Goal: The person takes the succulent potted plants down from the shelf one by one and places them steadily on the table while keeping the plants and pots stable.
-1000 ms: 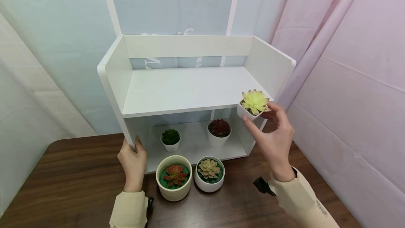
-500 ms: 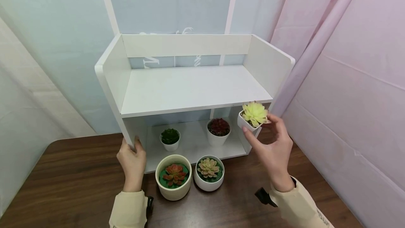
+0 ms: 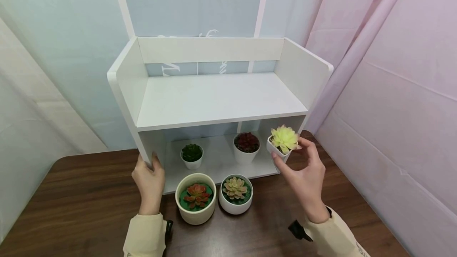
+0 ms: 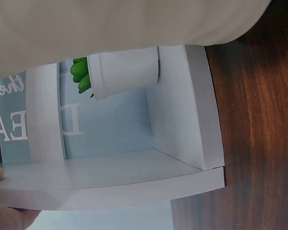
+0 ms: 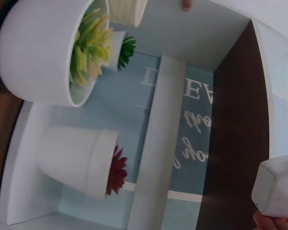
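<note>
My right hand [image 3: 303,173] pinches a small white square pot with a yellow-green succulent [image 3: 284,140] between thumb and fingers. It hangs before the lower compartment's right side; the right wrist view shows the white pot's [image 5: 278,187] underside. My left hand [image 3: 149,181] grips the left side panel of the white shelf [image 3: 221,98], thumb on the inside. On the lower board stand a small pot with a dark green succulent [image 3: 192,156] and a white pot with a dark red succulent [image 3: 246,150]. The left wrist view shows the green succulent's pot [image 4: 127,72] partly behind a sleeve.
In front of the shelf, a cream pot with a red-orange succulent [image 3: 195,205] and a round white pot with a pale succulent [image 3: 235,199] stand side by side on the dark wooden table [image 3: 78,205]. A pale curtain [image 3: 392,110] hangs at the right.
The right hand has lowered the yellow-green succulent from the upper board's front edge to the lower compartment's height. The left hand keeps its grip on the panel.
</note>
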Available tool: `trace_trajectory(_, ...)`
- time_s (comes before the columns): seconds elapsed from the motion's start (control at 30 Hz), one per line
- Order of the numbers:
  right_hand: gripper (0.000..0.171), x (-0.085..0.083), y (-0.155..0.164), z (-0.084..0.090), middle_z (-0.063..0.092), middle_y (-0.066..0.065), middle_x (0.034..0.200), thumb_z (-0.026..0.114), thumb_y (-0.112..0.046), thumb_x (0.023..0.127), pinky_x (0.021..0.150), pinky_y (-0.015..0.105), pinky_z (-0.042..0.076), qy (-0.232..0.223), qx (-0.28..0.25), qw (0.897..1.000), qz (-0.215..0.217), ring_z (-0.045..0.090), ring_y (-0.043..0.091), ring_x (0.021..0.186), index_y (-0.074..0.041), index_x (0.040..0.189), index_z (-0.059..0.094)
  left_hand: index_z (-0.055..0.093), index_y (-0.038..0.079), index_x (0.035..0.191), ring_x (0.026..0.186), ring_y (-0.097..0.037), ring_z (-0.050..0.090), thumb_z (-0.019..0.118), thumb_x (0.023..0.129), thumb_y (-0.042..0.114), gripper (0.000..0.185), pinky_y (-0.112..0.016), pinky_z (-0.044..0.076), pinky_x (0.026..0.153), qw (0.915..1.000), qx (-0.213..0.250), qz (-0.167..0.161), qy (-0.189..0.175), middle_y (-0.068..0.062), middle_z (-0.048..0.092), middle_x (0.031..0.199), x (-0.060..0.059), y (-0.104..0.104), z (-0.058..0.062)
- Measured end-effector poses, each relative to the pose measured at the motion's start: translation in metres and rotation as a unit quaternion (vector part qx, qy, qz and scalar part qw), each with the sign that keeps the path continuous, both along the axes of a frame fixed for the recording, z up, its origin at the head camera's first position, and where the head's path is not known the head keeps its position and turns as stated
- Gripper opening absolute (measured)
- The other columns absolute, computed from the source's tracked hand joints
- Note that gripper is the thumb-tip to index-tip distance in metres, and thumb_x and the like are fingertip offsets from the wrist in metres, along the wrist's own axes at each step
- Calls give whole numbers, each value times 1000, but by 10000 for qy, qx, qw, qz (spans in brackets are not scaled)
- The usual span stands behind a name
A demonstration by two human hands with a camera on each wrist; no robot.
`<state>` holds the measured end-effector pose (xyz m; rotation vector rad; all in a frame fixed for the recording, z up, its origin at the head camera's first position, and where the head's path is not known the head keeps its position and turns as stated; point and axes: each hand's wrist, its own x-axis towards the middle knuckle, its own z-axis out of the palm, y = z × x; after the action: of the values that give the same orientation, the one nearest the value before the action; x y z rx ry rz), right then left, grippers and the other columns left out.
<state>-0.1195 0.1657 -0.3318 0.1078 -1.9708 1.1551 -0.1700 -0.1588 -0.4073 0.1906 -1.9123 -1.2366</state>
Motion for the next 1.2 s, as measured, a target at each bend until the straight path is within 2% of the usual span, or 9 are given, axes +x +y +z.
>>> trace_trajectory(0.23, 55, 4, 0, -9, 62, 0, 113, 85, -2, 65, 85, 10, 38, -156, 72, 9998, 48, 56, -1, 93, 2, 114, 60, 60, -13, 111, 90, -50, 64, 53, 93, 0, 23, -62, 48, 71, 10000, 7, -1, -22, -35, 65, 100, 0, 0, 0)
trace_trajectory(0.43, 54, 6, 0, -15, 64, 8, 112, 85, -2, 65, 85, 7, 39, -230, 118, 9997, 41, 54, -1, 91, 3, 112, 59, 60, -12, 112, 91, -51, 63, 52, 94, 1, 24, -63, 48, 72, 10000, 34, -30, -56, -35, 65, 101, 1, 0, 0)
trace_trajectory(0.83, 55, 7, 2, -35, 64, 11, 108, 84, 1, 63, 82, 7, 39, -473, 238, 9986, -93, 54, -7, 89, 6, 111, 57, 60, -12, 110, 90, -51, 63, 53, 93, 0, 23, -62, 47, 71, 10000, 33, 42, -65, -36, 65, 99, 0, 0, 0)
trace_trajectory(1.2, 58, 14, 3, -60, 66, 13, 110, 86, -1, 60, 82, 7, 40, -865, 293, 9956, -230, 52, -11, 90, 3, 110, 58, 60, -12, 111, 92, -50, 64, 53, 93, 0, 23, -61, 48, 72, 9999, 57, 14, -101, -35, 65, 101, -1, -1, 0)
